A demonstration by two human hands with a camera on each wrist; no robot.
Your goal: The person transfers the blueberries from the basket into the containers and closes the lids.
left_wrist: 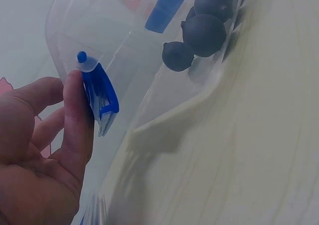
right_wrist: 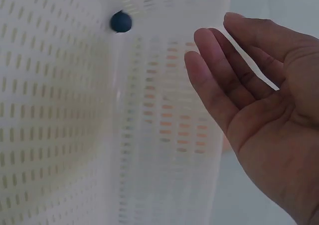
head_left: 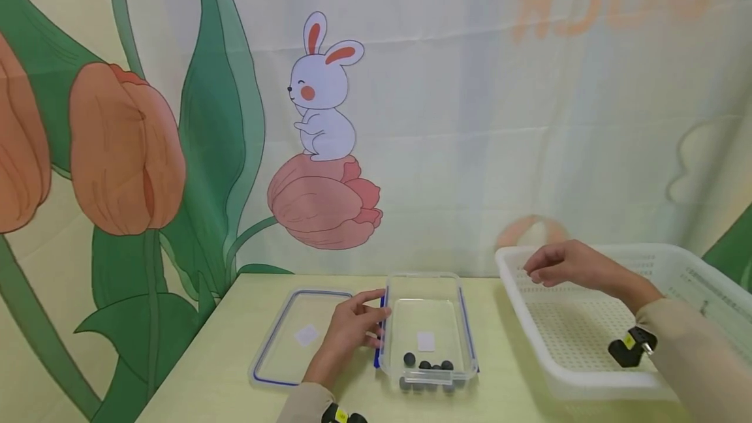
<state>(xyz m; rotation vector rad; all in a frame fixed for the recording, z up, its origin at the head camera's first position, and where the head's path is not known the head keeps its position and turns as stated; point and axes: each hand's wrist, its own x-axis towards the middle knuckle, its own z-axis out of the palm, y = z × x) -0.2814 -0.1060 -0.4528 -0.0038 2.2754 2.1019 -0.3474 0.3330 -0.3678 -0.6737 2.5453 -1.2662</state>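
A clear plastic food box (head_left: pixel 431 318) stands on the table with several dark blueberries (head_left: pixel 409 360) at its near end. My left hand (head_left: pixel 352 325) rests against the box's left side, its fingers touching the wall by a hanging blue latch (left_wrist: pixel 102 93). Over the far left part of a white perforated basket (head_left: pixel 543 344), my right hand (head_left: pixel 564 263) hovers with loosely bent fingers and nothing in them. In the right wrist view a single blueberry (right_wrist: pixel 120 22) lies in the basket, away from the fingertips.
To the left of the box lies its clear lid (head_left: pixel 276 351), edged with a blue seal and bearing a white square. Behind the table hangs a printed curtain (head_left: pixel 440 149) with tulips and a rabbit. Both wrists carry small black devices.
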